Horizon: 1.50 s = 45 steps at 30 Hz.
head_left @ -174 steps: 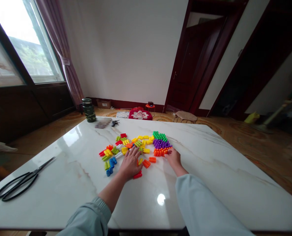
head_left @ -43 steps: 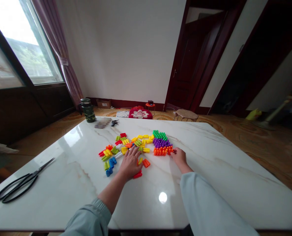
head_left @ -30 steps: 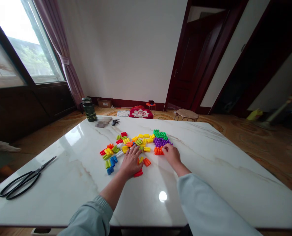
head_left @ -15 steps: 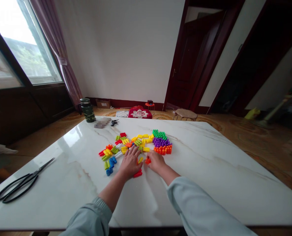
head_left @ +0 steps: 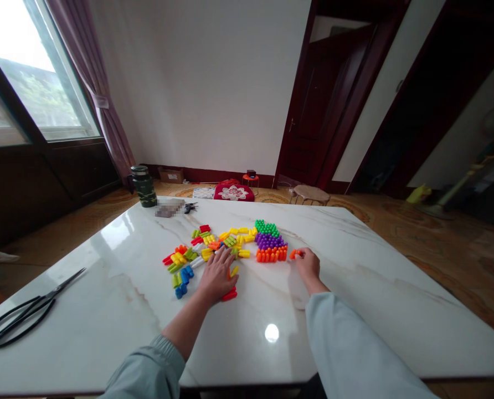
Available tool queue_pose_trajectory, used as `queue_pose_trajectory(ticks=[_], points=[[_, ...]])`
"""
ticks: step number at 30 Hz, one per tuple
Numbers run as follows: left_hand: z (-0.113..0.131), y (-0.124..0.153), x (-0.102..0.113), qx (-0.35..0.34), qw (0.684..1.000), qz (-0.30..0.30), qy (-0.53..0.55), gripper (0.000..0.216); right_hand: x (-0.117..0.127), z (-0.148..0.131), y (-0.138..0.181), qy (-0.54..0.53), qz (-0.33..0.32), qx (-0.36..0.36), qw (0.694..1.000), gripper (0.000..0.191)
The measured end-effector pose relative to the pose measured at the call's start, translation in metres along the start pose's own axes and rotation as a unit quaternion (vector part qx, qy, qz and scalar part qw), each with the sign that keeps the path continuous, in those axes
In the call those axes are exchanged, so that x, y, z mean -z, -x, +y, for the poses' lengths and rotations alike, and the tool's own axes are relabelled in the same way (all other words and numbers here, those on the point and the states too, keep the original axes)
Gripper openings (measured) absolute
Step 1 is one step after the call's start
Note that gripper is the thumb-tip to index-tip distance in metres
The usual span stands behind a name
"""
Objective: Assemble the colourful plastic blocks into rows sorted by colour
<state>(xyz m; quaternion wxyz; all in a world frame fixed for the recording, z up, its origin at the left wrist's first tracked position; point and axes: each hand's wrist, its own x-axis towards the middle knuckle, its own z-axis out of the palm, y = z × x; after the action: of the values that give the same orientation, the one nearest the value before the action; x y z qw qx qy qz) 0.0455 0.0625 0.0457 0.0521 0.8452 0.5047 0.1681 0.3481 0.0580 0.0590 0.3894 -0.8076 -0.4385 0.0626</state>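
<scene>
One pair of black-handled scissors point(head_left: 50, 295) lies at left on a marbled tabletop point(head_left: 238, 349) as a left hand point(head_left: 217, 274) spreads wide over loose multicolored bullet-shaped blocks point(head_left: 206, 254) and a right hand point(head_left: 308, 263) pinches one orange block point(head_left: 293, 254) just beside three standing clusters point(head_left: 271, 241): orange, purple and green. One camouflage flask point(head_left: 144, 188) stands beyond.

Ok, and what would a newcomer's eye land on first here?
Likely the green pegs, purple pegs and orange pegs, packed together near the middle of the table. Left of them sprawl loose pieces around the spread left hand, while the right hand pinches an orange piece to their right. Then the black scissors, on the table's left side.
</scene>
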Motion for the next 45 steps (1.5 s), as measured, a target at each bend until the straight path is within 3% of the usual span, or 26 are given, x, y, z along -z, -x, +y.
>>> queue_pose_trajectory(ticks=[4, 11, 20, 33, 41, 45], points=[[-0.001, 0.0, -0.001, -0.004, 1.0, 0.006, 0.006, 0.06, -0.004, 0.009, 0.005, 0.034, -0.042, -0.005, 0.999, 0.013], [0.0, 0.0, -0.001, -0.004, 1.0, 0.006, 0.0, 0.06, -0.009, 0.001, 0.008, 0.058, -0.088, 0.02, 0.994, 0.016], [-0.002, 0.0, -0.002, -0.006, 1.0, 0.006, 0.001, 0.061, -0.006, 0.004, -0.002, 0.096, -0.045, -0.003, 0.994, 0.019], [-0.002, -0.001, -0.002, -0.004, 1.0, 0.004, 0.014, 0.06, -0.023, 0.01, -0.014, 0.039, -0.058, 0.032, 0.997, 0.032], [-0.002, -0.001, -0.002, -0.009, 1.0, 0.008, 0.009, 0.061, -0.023, 0.009, -0.01, 0.027, -0.071, 0.036, 0.996, 0.034], [-0.001, 0.0, -0.001, -0.006, 1.0, 0.004, 0.014, 0.062, -0.014, 0.002, -0.004, 0.037, -0.049, 0.031, 0.998, 0.037]])
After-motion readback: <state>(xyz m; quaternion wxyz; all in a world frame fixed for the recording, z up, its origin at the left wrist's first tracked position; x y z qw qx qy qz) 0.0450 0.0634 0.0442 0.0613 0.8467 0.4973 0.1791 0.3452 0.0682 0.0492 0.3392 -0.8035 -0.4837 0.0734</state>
